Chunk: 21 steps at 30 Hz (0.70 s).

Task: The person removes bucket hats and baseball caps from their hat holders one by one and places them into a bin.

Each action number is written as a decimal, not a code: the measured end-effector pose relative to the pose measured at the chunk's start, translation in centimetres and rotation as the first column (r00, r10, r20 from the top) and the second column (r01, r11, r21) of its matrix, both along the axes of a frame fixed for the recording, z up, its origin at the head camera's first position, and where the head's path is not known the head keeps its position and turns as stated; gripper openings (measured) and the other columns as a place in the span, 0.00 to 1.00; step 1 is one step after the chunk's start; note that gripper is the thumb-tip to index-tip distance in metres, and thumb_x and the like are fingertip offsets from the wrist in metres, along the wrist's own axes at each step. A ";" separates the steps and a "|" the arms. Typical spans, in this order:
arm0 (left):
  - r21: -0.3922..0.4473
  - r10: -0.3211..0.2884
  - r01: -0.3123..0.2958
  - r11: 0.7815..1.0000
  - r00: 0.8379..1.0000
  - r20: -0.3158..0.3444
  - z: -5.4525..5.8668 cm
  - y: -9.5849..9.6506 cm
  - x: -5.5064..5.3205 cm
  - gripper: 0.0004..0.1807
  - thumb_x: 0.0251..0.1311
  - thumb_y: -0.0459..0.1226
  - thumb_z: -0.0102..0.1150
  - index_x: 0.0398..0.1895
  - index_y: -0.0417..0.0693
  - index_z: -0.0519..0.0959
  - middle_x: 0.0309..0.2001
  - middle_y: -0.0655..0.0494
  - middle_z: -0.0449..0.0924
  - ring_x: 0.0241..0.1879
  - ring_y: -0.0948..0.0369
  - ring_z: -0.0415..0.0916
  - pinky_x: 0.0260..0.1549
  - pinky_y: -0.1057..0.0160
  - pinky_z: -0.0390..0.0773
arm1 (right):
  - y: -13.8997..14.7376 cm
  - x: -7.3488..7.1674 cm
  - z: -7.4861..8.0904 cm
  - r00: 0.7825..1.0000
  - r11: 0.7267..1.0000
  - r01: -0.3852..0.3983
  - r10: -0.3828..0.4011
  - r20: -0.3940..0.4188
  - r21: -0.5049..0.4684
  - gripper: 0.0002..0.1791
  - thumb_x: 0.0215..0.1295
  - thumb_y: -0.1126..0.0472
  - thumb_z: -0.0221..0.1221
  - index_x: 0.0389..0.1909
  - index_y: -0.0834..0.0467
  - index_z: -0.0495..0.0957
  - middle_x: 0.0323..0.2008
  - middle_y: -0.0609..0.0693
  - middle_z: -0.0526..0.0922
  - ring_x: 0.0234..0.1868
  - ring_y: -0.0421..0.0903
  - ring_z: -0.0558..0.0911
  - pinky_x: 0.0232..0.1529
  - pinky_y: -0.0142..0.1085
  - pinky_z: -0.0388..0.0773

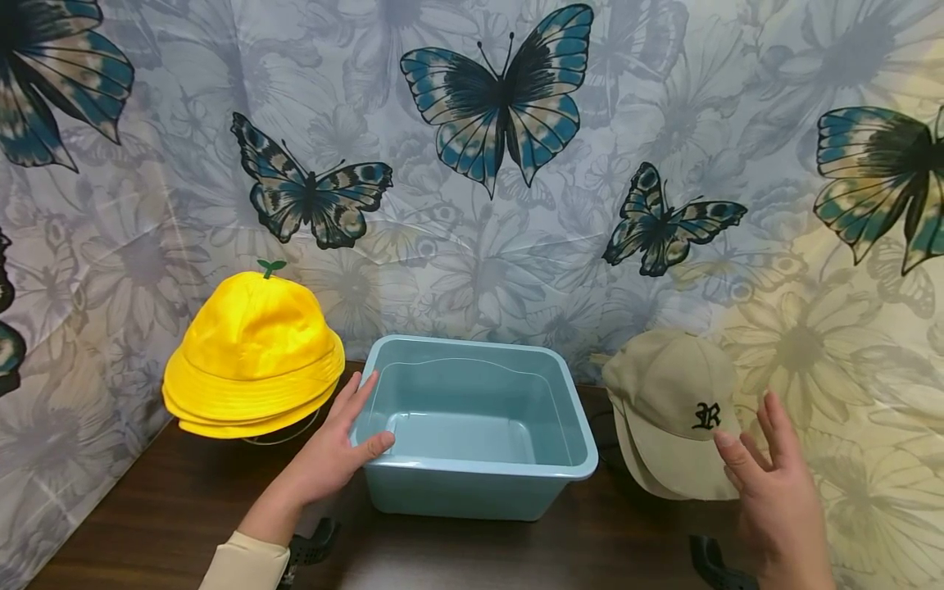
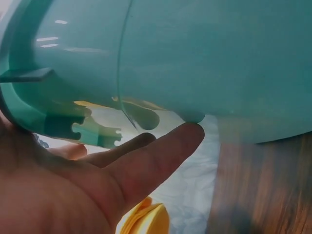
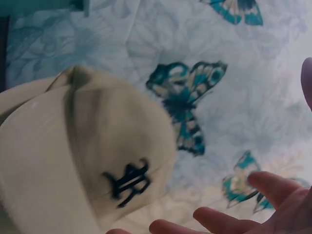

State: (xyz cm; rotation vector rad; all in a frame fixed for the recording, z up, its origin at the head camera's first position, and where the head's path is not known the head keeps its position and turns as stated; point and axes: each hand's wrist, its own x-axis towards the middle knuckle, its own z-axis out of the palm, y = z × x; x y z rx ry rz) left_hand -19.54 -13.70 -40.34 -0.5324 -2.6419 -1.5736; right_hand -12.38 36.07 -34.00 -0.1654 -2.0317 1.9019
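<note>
A light blue plastic bin (image 1: 472, 492) stands on the dark wooden table. My left hand (image 1: 335, 451) is at its left side, thumb over the near-left rim and fingers stretched along the outside; in the left wrist view the straight fingers (image 2: 161, 165) reach along the bin's wall (image 2: 204, 58). To the right are stacked beige baseball caps (image 1: 674, 393) with a dark embroidered letter. My right hand (image 1: 785, 500) hovers beside them, fingers spread and holding nothing. In the right wrist view a gap shows between the fingers (image 3: 229, 222) and the cap (image 3: 131, 141).
Yellow bucket hats (image 1: 254, 352), stacked with a green sprout on top, sit on a wire stand left of the bin. Behind everything hangs a butterfly-print cloth (image 1: 472, 270). The wooden table (image 1: 133, 524) extends in front.
</note>
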 end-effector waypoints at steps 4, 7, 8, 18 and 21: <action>-0.009 0.012 -0.012 1.000 1.000 0.027 -0.1 -0.2 0.0 0.48 0.64 0.55 0.61 0.81 0.60 0.46 0.79 0.46 0.31 0.74 0.38 0.37 0.60 0.26 0.53 | 1.1 -0.6 -1.1 1.000 0.995 0.015 -0.013 0.022 -0.098 0.44 0.75 0.63 0.54 0.79 0.31 0.41 0.78 0.40 0.28 0.74 0.43 0.50 0.39 0.20 0.74; -0.010 0.016 -0.016 1.000 0.999 0.033 -0.4 -0.4 -0.1 0.48 0.64 0.55 0.60 0.81 0.59 0.47 0.79 0.46 0.32 0.74 0.37 0.38 0.60 0.26 0.53 | 1.8 -0.9 -1.9 0.997 0.990 0.059 -0.052 0.061 -0.127 0.44 0.74 0.62 0.55 0.79 0.32 0.42 0.78 0.40 0.29 0.72 0.41 0.55 0.36 0.22 0.76; -0.009 0.015 -0.015 1.000 0.999 0.032 -0.4 -0.4 -0.1 0.48 0.64 0.55 0.60 0.81 0.58 0.47 0.79 0.46 0.32 0.74 0.37 0.38 0.60 0.26 0.53 | 2.1 -1.0 -2.1 0.995 0.988 0.071 -0.061 0.072 -0.134 0.44 0.74 0.61 0.55 0.79 0.31 0.42 0.78 0.40 0.29 0.73 0.43 0.52 0.35 0.23 0.76; 0.029 -0.003 0.002 1.000 1.000 0.017 -0.8 -0.7 -0.2 0.47 0.64 0.53 0.61 0.81 0.53 0.50 0.80 0.49 0.32 0.74 0.38 0.37 0.60 0.27 0.54 | 3.7 -0.7 -3.7 0.985 0.969 0.156 -0.136 0.110 -0.194 0.43 0.73 0.61 0.55 0.79 0.32 0.44 0.77 0.35 0.32 0.75 0.40 0.40 0.32 0.26 0.78; 0.031 -0.003 0.002 1.000 1.000 0.016 -0.8 -0.7 -0.2 0.47 0.64 0.53 0.61 0.81 0.52 0.50 0.80 0.49 0.32 0.74 0.38 0.37 0.60 0.27 0.55 | 3.9 -0.5 -3.8 0.982 0.969 0.169 -0.150 0.112 -0.180 0.43 0.73 0.61 0.56 0.79 0.32 0.44 0.77 0.36 0.31 0.75 0.41 0.43 0.32 0.26 0.79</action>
